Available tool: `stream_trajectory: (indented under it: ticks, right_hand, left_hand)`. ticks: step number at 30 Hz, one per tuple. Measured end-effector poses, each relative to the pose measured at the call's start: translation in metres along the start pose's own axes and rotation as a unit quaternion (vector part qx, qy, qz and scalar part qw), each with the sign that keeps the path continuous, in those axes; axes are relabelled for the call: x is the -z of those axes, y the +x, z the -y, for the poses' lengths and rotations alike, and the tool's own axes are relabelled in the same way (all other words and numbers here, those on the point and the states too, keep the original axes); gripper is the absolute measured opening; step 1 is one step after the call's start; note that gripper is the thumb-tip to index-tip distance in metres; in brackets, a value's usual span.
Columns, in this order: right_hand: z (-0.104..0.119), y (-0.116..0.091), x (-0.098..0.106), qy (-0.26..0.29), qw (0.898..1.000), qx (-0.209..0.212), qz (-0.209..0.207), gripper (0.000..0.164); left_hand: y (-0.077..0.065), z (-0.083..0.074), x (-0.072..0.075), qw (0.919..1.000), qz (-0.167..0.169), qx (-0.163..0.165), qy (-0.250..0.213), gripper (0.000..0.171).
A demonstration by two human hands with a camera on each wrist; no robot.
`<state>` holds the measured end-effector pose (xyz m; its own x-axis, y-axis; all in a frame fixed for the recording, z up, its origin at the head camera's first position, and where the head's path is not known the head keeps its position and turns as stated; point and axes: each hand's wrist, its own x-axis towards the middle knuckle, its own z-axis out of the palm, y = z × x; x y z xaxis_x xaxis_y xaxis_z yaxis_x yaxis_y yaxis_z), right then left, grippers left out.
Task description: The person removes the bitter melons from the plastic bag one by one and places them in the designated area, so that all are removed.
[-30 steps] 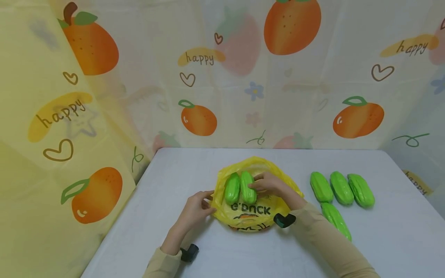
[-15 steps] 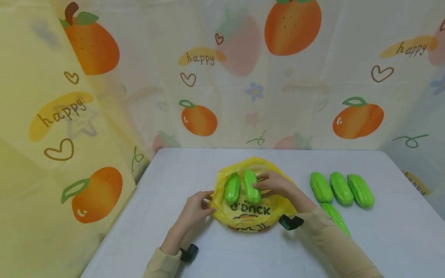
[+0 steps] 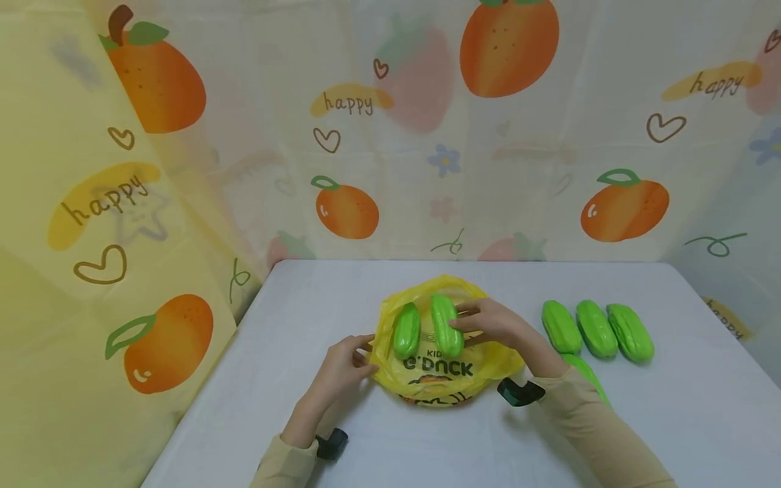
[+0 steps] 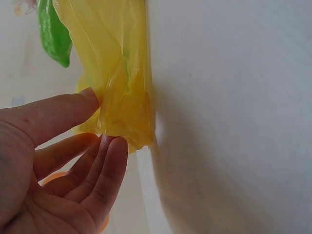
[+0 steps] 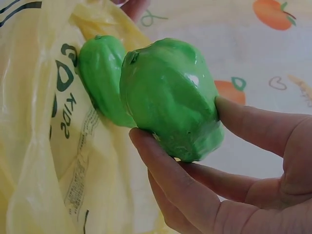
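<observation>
My right hand (image 3: 488, 323) holds a glossy green toy cucumber (image 3: 447, 325) between thumb and fingers, over the mouth of a yellow plastic bag (image 3: 451, 386). In the right wrist view, this cucumber (image 5: 170, 92) shows end-on, gripped from its sides. A second green cucumber (image 3: 407, 332) lies in the bag, to the left of the held one. At the bag's left edge is my left hand (image 3: 344, 362). The left wrist view shows its thumb and fingertips pinching the yellow film (image 4: 117, 107).
On the right of the white table (image 3: 323, 291), several more green cucumbers (image 3: 596, 330) lie side by side. One cucumber (image 3: 587, 374) nearer me is partly covered by my right sleeve (image 3: 598, 427). A fruit-printed curtain (image 3: 415, 203) hangs behind the table.
My right hand has shifted right and slightly away from me with the cucumber, widening the gap to the one in the bag. My left hand stays at the bag's edge.
</observation>
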<state>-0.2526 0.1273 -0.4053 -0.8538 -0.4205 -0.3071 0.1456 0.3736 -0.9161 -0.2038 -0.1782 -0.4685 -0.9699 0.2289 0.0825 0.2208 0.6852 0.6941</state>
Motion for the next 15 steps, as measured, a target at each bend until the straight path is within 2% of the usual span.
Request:
stream_trajectory:
  ticks: [9,15]
  right_hand:
    - [0.0,-0.013,0.013,0.018,1.0,0.016,0.003,0.07]
    - [0.001,-0.022,0.018,0.026,0.999,0.014,-0.011,0.07]
  left_hand:
    - [0.0,-0.001,0.0,1.0,0.002,0.0,-0.001,0.055]
    - [0.0,-0.001,0.0,1.0,0.003,0.002,0.001,0.056]
